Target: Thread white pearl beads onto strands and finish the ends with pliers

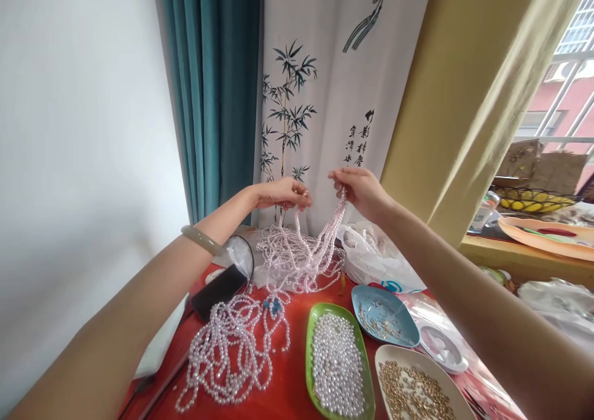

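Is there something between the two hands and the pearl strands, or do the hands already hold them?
Nothing visible stands between them. The left hand and the right hand both grip the pearl strands directly, lifted above the red table. The strands' lower ends hang onto it.

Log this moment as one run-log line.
left hand: holds bead strands up | right hand: holds same strands | below: more strands on red table | green tray: loose pearls

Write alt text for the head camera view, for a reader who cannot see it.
Two raised hands, left and right, hold up strands of pearl beads over a red table. More strands lie below, beside a green dish of loose pearls, a blue dish and a white dish of gold beads.
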Demonstrator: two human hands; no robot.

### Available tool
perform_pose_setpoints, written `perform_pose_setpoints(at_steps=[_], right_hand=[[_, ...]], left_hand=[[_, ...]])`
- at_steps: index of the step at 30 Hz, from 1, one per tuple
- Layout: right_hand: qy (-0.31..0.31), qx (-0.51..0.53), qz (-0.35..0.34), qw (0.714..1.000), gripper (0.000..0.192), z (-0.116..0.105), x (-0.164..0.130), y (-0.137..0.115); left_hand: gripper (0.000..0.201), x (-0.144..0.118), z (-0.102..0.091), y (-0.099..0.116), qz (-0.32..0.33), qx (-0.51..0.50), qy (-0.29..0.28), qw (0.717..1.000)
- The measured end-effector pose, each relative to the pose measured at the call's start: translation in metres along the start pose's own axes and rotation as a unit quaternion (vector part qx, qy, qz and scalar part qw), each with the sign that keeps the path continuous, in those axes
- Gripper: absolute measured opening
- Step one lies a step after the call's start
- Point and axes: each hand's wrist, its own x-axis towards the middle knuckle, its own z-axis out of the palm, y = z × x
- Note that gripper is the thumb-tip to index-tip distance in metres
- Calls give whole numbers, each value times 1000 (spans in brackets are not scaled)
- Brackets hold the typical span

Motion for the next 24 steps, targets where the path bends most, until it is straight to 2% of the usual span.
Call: perform_pose_setpoints(at_steps=[3, 5, 8, 11, 16, 19, 21, 24], right_hand=[[86, 46, -33, 995, 12, -16, 18, -21], [132, 70, -40, 988, 17, -27, 28, -38], [175, 95, -36, 979, 21, -34, 38, -66], [199, 104, -51, 973, 19, -29, 42, -93], [214, 70, -87, 970, 16, -13, 41, -132], [224, 59, -103, 967, 17, -14, 41, -150], [253, 64, -113, 959, 21, -18, 41, -157], [323, 91, -126, 934, 24, -26, 44, -163]], left_hand=[[14, 1, 6, -12, -6, -5, -30, 1000], [14, 2, 8, -20, -5, -19, -8, 1000], [20, 9, 9, -29, 5, -51, 85, 995], [26, 18, 13, -31, 34, -93, 189, 977], [29, 37, 22, -21, 105, -118, 275, 948], [30, 45, 25, -11, 118, -110, 296, 942], [32, 47, 31, -9, 129, -93, 291, 943], [32, 44, 53, -18, 141, -67, 297, 942]])
